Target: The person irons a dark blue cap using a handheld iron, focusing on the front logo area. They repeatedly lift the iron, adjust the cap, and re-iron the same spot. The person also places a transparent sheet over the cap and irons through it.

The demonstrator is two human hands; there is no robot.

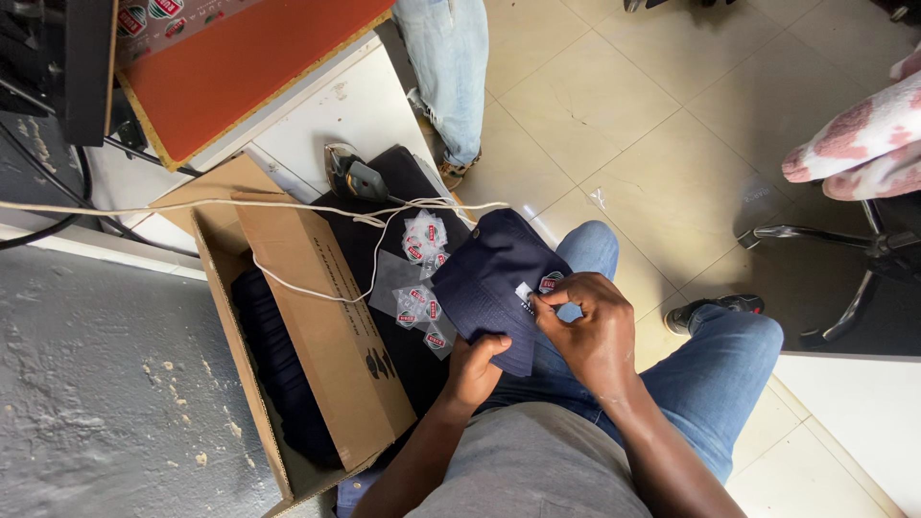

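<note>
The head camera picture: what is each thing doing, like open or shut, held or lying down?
Dark navy fabric cap: held up over the lap, gripped by both hands.
Left hand: clasping the cap's lower edge.
Right hand: fingertips pinching a small white tag on the cap.
Brown cardboard box: flaps open, dark fabric inside.
Small clear bags of round red-and-white patches: lying loose on a dark surface.
White cord: stretched across the box.

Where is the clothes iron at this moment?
In the head view the clothes iron lies upper left of centre, on the dark pad at the white table edge, above the open cardboard box and beyond the round badges.
</note>
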